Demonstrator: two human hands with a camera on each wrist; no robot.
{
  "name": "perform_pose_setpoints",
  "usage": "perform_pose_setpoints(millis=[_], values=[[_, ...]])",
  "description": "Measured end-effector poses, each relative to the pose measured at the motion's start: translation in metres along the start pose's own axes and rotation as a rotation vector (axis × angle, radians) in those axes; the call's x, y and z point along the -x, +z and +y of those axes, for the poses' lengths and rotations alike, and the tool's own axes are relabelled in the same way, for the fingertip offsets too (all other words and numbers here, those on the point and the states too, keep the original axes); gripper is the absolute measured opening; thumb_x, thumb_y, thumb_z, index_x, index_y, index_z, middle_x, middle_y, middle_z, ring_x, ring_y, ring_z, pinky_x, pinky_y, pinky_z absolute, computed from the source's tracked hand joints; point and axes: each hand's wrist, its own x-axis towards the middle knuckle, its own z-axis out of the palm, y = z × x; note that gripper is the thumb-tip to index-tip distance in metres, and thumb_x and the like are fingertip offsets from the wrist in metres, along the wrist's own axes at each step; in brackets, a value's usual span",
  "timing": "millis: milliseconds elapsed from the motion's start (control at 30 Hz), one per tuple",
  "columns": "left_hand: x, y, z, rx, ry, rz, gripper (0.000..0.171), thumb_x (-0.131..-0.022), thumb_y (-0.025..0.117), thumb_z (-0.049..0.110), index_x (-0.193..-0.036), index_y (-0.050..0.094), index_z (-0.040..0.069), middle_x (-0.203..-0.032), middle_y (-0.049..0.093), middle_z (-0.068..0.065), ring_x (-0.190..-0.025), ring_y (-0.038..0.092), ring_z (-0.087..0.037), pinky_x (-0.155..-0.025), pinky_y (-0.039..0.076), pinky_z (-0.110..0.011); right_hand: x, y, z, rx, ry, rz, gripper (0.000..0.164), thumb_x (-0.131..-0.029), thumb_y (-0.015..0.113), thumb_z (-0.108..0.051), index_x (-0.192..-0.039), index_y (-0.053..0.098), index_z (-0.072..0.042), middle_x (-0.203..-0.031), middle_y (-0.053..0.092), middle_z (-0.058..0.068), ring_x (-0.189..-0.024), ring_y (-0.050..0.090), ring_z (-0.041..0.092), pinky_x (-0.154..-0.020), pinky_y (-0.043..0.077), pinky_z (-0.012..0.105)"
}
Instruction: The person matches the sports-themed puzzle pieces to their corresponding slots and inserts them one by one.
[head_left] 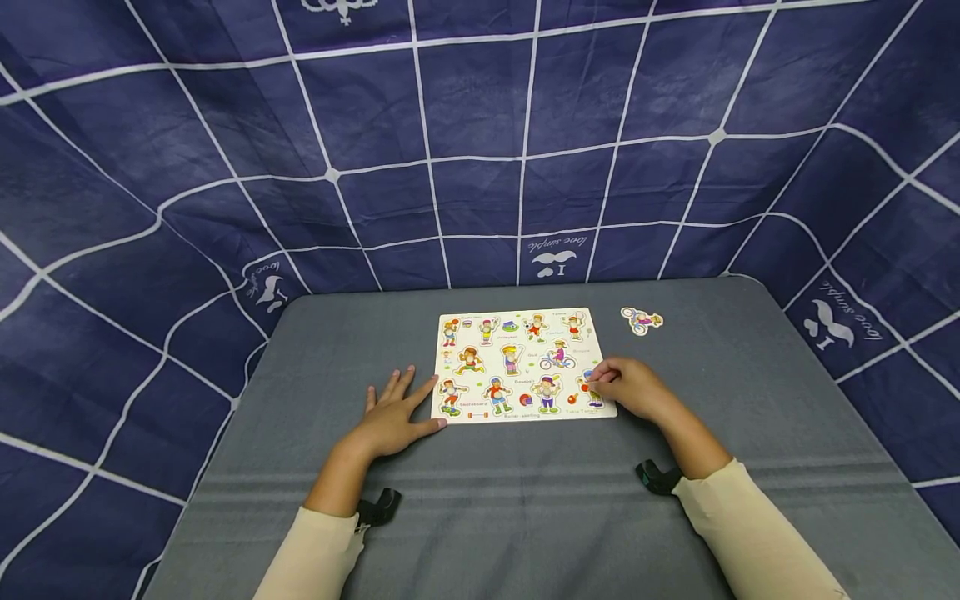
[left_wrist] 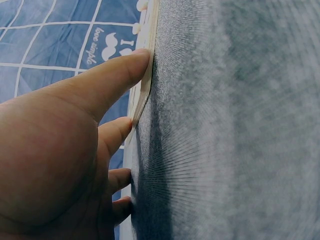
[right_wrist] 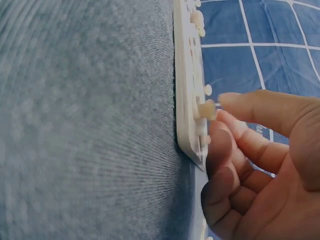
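Note:
A pale wooden knob puzzle board [head_left: 491, 332] with printed sports figures lies on the grey table. My left hand [head_left: 392, 422] is spread flat beside it, with the thumb [left_wrist: 135, 67] and a fingertip against its left edge. At the lower right corner, my right hand [head_left: 633, 387] pinches at the knob [right_wrist: 207, 110] of a table tennis puzzle piece [head_left: 595, 400]. Its thumb and index finger meet at the knob's end, while the other fingers are curled. The piece sits at board level, partly hidden by the fingers. A loose cyclist puzzle piece [head_left: 641, 321] lies right of the board.
Grey cloth [head_left: 517, 500] covers the table. A dark blue curtain [head_left: 480, 108] with white grid lines stands behind and along the sides. Black wrist straps [head_left: 381, 507] show near both sleeves. Several other knobbed pieces stand in the board.

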Motion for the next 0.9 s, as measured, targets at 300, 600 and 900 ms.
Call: perform_pose_setpoints(millis=[300,600,900], values=[[-0.001,0.001,-0.003,-0.004,-0.004,0.006,0.084,-0.091,0.06,0.066,-0.161,0.029,0.032,-0.171,0.008,-0.015,-0.159,-0.002,-0.04,-0.118,-0.005,-0.075,-0.005,-0.003,-0.001,-0.05,-0.024,0.115,0.015,-0.094,0.068,-0.009,-0.104,0.069,0.002,-0.09,0.067,0.011,-0.072,0.056,0.007,-0.064,0.046,0.019],[-0.002,0.001,-0.004,-0.009,-0.004,0.007,0.084,-0.091,0.059,0.068,-0.161,0.028,0.034,-0.172,0.006,-0.014,-0.159,-0.003,-0.04,-0.118,-0.005,-0.075,-0.005,-0.006,0.0,-0.134,-0.053,0.238,0.018,-0.096,0.065,-0.01,-0.109,0.07,0.002,-0.096,0.07,0.017,-0.072,0.06,0.001,-0.065,0.049,0.017],[-0.001,0.003,-0.003,-0.008,-0.004,0.001,0.084,-0.091,0.06,0.068,-0.16,0.028,0.034,-0.172,0.007,-0.013,-0.159,-0.003,-0.04,-0.118,-0.005,-0.075,0.0,-0.015,0.004,-0.22,-0.047,0.315,0.025,-0.099,0.065,-0.017,-0.113,0.069,0.003,-0.098,0.07,0.022,-0.074,0.066,0.01,-0.062,0.05,0.017]])
